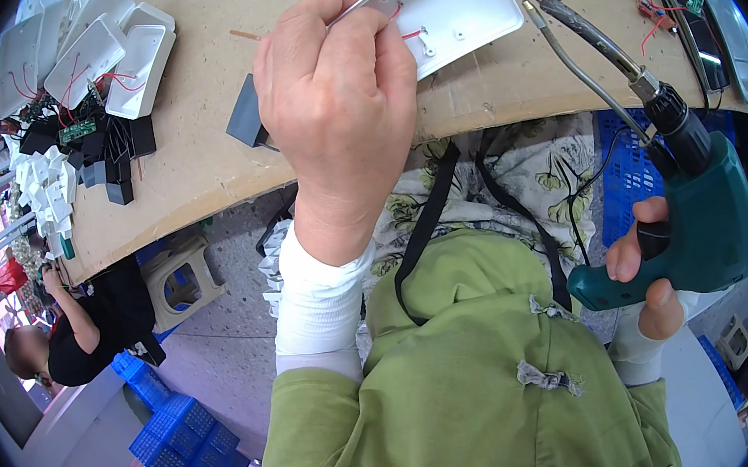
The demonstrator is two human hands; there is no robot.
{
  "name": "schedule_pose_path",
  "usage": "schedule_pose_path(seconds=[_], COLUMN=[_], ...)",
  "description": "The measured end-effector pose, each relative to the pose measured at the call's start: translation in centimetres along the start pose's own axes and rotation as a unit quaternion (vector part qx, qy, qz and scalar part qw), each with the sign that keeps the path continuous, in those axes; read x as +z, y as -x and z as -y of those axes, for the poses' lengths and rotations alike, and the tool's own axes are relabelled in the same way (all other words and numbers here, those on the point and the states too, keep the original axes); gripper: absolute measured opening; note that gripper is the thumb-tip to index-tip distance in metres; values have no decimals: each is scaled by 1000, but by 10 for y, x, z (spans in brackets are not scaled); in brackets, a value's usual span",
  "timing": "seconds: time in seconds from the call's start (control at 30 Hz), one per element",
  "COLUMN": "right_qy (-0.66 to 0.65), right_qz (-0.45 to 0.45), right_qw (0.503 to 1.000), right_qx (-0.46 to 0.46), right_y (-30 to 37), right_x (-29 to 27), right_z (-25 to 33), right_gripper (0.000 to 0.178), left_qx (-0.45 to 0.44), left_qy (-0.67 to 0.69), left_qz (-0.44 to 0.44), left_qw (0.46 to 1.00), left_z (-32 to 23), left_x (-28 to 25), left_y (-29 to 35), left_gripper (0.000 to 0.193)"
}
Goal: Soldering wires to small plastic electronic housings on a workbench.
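My left hand [336, 91] is closed on the near left part of a white plastic housing [482, 8], tilted over the table's edge. Inside the housing are small screw posts and short red wires [412, 34]. My fingertips are partly hidden behind the hand. A dark grey block [243, 115] lies beside my wrist, partly covered. My right hand [642, 265] grips a green pistol-shaped soldering gun [710, 216], fingers at its black trigger. The gun's metal tip and thin feed tube point up-left, close to the housing's right edge but seemingly apart from it.
The brown worktable [202, 160] holds stacked white housings [87, 63] with red wires, and black blocks [116, 160] at left. At right lie a small red-wired part [656, 12] and a clear plastic strip [743, 58]. Another person [83, 328] sits far left, near blue crates [190, 435].
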State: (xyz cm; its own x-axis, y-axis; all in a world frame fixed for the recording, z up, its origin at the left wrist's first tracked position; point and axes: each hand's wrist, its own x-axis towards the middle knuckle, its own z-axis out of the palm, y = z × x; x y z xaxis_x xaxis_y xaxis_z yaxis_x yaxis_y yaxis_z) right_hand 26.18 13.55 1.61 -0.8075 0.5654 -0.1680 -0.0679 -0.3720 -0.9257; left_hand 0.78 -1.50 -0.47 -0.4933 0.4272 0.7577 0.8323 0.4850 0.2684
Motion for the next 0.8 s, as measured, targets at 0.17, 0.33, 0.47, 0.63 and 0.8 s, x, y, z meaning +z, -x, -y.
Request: schedule_pose_path(seconds=[0.17,0.33,0.47,0.63,0.8], right_qy=[0,-1,-9,-16,12], right_qz=[-9,11,-9,0,-10], right_qw=[1000,1000,1000,1000,1000], right_qx=[-7,29,-21,-7,-13], right_y=[0,-3,-4,0,-6], right_x=[0,1,1,-4,-2], right_z=[0,3,0,-3,-1], right_gripper=[76,75,75,75,75], left_qx=[8,-4,5,13,24], left_qy=[5,-20,-25,-43,-30], left_qz=[-4,7,11,12,23], left_qw=[1000,1000,1000,999,999], left_z=[-2,-3,-3,-4,-8], left_x=[3,4,5,3,-4], left_y=[2,4,3,6,0], left_gripper=[8,12,12,11,13])
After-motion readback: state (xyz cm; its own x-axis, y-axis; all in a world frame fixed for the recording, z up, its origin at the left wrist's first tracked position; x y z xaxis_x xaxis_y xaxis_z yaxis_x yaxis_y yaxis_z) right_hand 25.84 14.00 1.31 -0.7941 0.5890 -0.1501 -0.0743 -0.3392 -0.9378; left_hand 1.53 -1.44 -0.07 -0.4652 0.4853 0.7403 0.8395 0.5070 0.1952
